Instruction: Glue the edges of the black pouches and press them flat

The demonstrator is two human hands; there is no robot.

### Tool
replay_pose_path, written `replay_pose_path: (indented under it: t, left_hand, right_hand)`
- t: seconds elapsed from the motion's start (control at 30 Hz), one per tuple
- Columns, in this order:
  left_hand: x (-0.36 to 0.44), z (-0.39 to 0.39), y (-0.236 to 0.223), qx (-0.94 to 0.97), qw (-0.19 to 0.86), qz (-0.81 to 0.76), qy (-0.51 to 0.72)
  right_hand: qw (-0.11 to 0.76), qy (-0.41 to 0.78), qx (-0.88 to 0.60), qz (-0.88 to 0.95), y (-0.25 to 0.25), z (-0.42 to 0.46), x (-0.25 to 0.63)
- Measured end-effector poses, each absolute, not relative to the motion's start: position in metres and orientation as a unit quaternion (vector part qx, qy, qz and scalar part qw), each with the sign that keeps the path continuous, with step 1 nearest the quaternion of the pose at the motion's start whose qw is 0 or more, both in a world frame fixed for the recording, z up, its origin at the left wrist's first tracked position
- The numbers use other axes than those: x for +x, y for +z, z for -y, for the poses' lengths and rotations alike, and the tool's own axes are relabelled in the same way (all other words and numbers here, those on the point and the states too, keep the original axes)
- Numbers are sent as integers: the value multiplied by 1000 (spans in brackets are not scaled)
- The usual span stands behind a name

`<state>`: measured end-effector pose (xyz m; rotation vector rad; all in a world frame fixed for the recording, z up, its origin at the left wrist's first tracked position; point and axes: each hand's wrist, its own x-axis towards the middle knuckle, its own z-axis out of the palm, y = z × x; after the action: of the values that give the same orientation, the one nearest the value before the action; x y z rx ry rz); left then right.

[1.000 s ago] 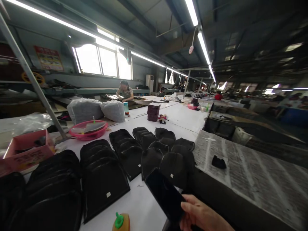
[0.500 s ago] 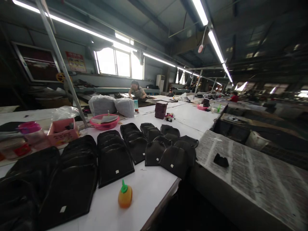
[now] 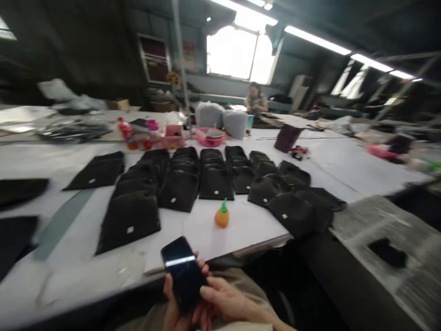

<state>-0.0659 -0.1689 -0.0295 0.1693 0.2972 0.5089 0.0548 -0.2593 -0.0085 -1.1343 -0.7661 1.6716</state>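
A dark smartphone is held over my lap, its screen showing a bright reflection. My left hand wraps round it from below, thumb on one side and fingertips showing at the other. Pinched at the phone's lower right edge is my right hand, its thumb against the phone. Beyond the phone, on the white table, sits an orange bottle with a green spout. Rows of overlapping black flat pieces with small white labels lie behind it.
Farther back stand a pink basin, a pink box, stuffed white bags and a dark purple stack. A metal post rises there. A covered surface lies right. A person sits across the table.
The view has swung left. My right hand held the phone alone, both left view half a second ago, and now both hands hold it lower, over my lap.
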Motion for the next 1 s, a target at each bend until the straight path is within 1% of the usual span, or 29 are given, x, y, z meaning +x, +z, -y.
replay_pose_path:
  t: [0.07, 0.17, 0.2, 0.27, 0.33, 0.43, 0.53, 0.63, 0.77, 0.9, 1.0]
  left_hand:
    - [-66, 179, -34, 32, 926, -174, 333]
    - [-66, 178, -31, 15, 913, -145, 381]
    - [-68, 176, -30, 13, 909, -132, 396]
    - [-75, 172, -30, 8, 909, -112, 401]
    - [-86, 173, -35, 4, 914, -107, 392]
    - [-100, 178, -46, 8, 918, -112, 381]
    - [-106, 182, -55, 6, 919, -114, 378]
    - [-106, 183, -61, 8, 916, -119, 382]
    - [-102, 181, -66, 13, 915, -137, 380]
    - [-99, 179, -69, 19, 915, -162, 368]
    - [-100, 179, -76, 22, 916, -166, 364]
  right_hand:
    - [455, 694, -472, 298, -12, 259, 50]
    - [420, 707, -471, 319, -7, 253, 57]
    - [409, 685, -491, 349, -5, 252, 61]
    - [393, 622, -542, 406, -1, 250, 68]
    - [387, 535, -595, 459, -1, 250, 75]
    - [406, 394, -626, 537, -3, 248, 80]
    - [416, 295, -607, 610, -3, 240, 79]
    - [384, 239, -584, 674, 0, 230, 74]
    - [350, 194, -560, 726, 4, 219, 70]
    - [348, 154, -519, 765, 2, 213, 69]
    - [330, 152, -475, 802, -2, 211, 70]
